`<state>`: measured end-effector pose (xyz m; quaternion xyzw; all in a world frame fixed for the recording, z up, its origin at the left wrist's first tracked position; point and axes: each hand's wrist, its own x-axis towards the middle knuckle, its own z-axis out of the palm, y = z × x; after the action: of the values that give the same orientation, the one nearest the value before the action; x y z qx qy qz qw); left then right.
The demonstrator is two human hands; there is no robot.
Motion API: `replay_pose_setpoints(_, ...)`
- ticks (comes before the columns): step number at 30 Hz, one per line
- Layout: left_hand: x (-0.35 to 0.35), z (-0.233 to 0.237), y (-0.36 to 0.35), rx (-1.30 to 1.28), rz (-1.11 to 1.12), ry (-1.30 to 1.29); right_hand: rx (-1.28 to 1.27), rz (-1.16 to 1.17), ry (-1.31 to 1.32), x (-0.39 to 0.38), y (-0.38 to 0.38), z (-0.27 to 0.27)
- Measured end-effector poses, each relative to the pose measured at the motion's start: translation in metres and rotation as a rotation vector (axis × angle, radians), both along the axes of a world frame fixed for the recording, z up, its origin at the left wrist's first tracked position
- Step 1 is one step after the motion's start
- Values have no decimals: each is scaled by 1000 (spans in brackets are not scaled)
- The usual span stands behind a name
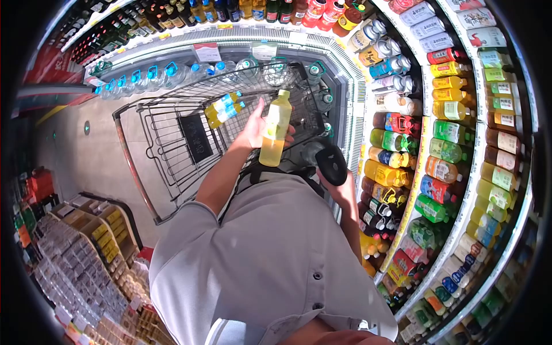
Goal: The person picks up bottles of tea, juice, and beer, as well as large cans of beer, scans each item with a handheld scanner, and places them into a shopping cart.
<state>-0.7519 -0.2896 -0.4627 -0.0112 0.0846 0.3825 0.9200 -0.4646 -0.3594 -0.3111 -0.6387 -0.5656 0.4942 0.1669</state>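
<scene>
My left hand (252,131) is closed around a bottle of pale yellow drink (275,129) with a light label and a yellow-green cap. The bottle is upright in front of my chest, with fingertips showing at its far side. In my right hand (340,190) is a black handheld barcode scanner (332,165), its rounded head covering most of my fingers. Beyond the hands stands a wire shopping cart (167,129). Two yellow drink bottles (224,109) with blue labels and caps lie side by side in it.
Shelves of drink bottles (447,150) and cans curve along my right side. Large water jugs (172,72) line the floor beneath the far shelf of glass bottles (172,14). At the left, stacked boxed goods (80,259) stand beside the tiled floor (86,158).
</scene>
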Motion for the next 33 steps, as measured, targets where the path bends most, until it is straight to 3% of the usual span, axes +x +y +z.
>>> replay_pose_setpoints(3, 11, 13, 3, -52, -19, -40, 25, -142, 120, -7, -6, -22)
replay_pose_setpoints(5, 24, 21, 6, -78, 18, 111, -105, -184, 113, -10, -8, -14)
replay_pose_setpoints(10, 51, 28, 15, 127, 29, 192, 53, -310, 193, -5, -20, -14)
replay_pose_setpoints(12, 61, 7, 6, 66, 22, 399, -4, -364, 156, 5, -32, -13)
replay_pose_setpoints(13, 66, 68, -6, 492, 100, 679, 34, -392, 164, 14, -40, -18)
replay_pose_setpoints(16, 86, 66, -5, 210, -31, 726, 240, -491, 294, 34, -57, -19)
replay_pose_setpoints(17, 91, 25, 12, 43, -206, 527, 235, -487, 321, 43, -66, -25)
replay_pose_setpoints(18, 107, 27, 19, 211, -224, 536, 256, -535, 332, 52, -74, -21)
replay_pose_setpoints(19, 129, 68, 21, 241, -275, 680, 271, -564, 349, 58, -80, -16)
replay_pose_setpoints(21, 170, 72, 39, 597, -346, 830, 313, -610, 314, 72, -95, -20)
replay_pose_setpoints(22, 197, 96, 47, 708, -424, 857, 343, -648, 349, 79, -102, -17)
replay_pose_setpoints(25, 273, 147, 63, 1454, -344, 1021, 408, -704, 382, 99, -122, -21)
replay_pose_setpoints(27, 323, 206, 64, 1738, -352, 1095, 407, -707, 379, 113, -135, -33)
replay_pose_setpoints(29, 373, 235, 73, 1785, -301, 842, 439, -725, 394, 124, -143, -22)
replay_pose_setpoints(31, 422, 293, 68, 1807, -307, 780, 420, -826, 379, 133, -151, -20)
replay_pose_setpoints(33, 470, 330, 69, 2027, -36, 734, 416, -816, 350, 147, -155, -16)
